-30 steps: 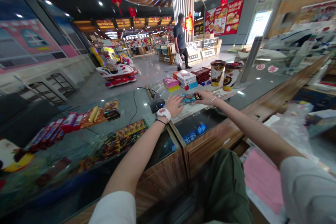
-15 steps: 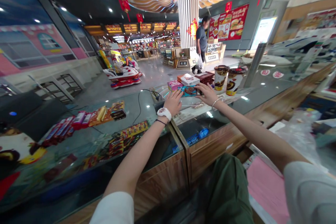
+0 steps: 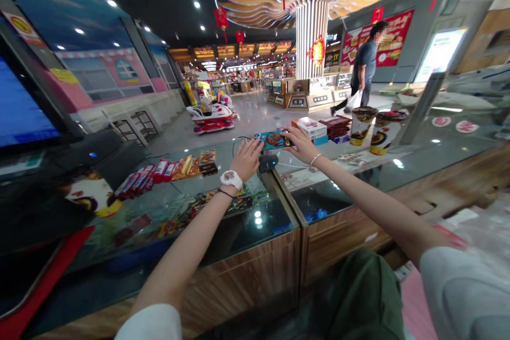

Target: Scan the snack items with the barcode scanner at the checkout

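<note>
A blue box with a brown picture is held between my two hands above the glass counter. My left hand, with a white watch at its wrist, has its fingers on the box's left end. My right hand grips the right end. Just below the box sits a small black device with a blue light. To the right lie a white and orange box and a stack of dark red packs.
Two large printed cups stand on the right of the glass counter. Wrapped snacks and a dark box lie on the left part. A screen is at far left. Beyond the counter, a person carries a bag.
The view has turned left. My hands have moved the blue box left, away from the stacked boxes and over the black device. The person beyond the counter has walked to the right.
</note>
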Motion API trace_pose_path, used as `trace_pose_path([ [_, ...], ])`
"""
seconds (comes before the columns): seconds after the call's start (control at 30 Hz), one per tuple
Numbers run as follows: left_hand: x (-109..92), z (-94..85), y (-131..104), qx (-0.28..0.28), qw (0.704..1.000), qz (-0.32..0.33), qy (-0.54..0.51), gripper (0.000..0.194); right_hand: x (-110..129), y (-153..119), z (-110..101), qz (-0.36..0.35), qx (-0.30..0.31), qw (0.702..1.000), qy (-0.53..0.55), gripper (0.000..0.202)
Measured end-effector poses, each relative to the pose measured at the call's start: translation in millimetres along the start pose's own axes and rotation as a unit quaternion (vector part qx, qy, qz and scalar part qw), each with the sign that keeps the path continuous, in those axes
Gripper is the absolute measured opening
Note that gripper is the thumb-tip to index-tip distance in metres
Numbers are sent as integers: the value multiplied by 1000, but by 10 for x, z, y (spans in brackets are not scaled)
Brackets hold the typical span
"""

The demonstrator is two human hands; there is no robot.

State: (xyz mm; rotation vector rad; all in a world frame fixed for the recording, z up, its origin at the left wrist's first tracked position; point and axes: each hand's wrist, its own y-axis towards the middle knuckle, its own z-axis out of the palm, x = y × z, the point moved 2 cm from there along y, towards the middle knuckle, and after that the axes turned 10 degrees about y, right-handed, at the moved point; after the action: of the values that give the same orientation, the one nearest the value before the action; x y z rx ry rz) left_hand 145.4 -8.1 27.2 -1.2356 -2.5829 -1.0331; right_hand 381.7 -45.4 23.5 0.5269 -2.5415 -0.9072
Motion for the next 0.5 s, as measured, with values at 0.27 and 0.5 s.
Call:
trace_pose_path([
  [0.27, 473, -200, -361, -39, 996, -78, 32, 53, 418, 455, 376, -48, 2, 998, 49, 50],
  [0.5, 774, -254, -613, -50, 989, -127, 53, 54, 753, 682, 619, -87, 19, 994, 65, 51],
])
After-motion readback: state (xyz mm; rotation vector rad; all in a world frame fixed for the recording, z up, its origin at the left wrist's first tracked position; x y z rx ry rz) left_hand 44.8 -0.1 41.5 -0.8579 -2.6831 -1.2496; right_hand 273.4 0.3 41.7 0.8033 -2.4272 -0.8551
